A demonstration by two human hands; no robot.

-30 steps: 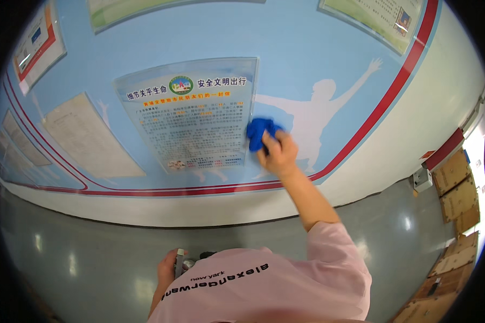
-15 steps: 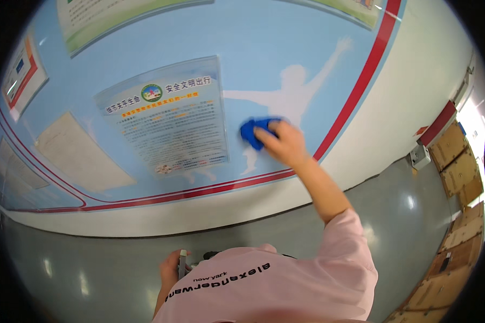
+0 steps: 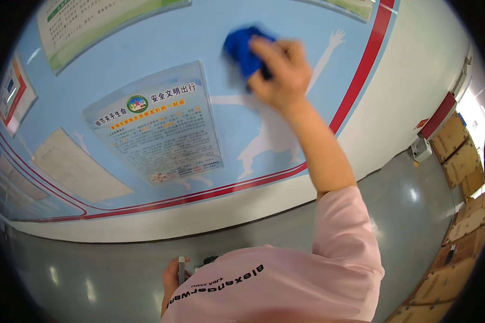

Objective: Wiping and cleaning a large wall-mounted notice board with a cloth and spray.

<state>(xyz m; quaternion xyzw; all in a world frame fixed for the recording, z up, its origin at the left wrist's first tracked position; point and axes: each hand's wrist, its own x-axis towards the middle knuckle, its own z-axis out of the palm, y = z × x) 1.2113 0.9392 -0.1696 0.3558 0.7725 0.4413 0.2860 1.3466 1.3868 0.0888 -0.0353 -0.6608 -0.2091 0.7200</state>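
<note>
With fingers closed round a bunched blue cloth (image 3: 246,49), my right hand (image 3: 285,72) is raised against the light blue wall board (image 3: 161,51). The cloth lies above and to the right of a printed poster (image 3: 159,126), over the upper part of a white figure silhouette (image 3: 272,129). Low beside my body, my left hand (image 3: 171,277) is wrapped round a flat grey object (image 3: 181,269) seen edge-on; its kind cannot be made out.
Further sheets hang on the board, among them a green-edged poster (image 3: 108,27) and a plain beige sheet (image 3: 78,167). A red border stripe (image 3: 361,75) frames it. Cardboard boxes (image 3: 463,161) stack along the right, near a small white box (image 3: 421,150). Grey floor (image 3: 129,269) lies below.
My right hand has swept the blue cloth upward on the board, from beside the poster to above its top right corner. The left hand still holds the grey object low down.
</note>
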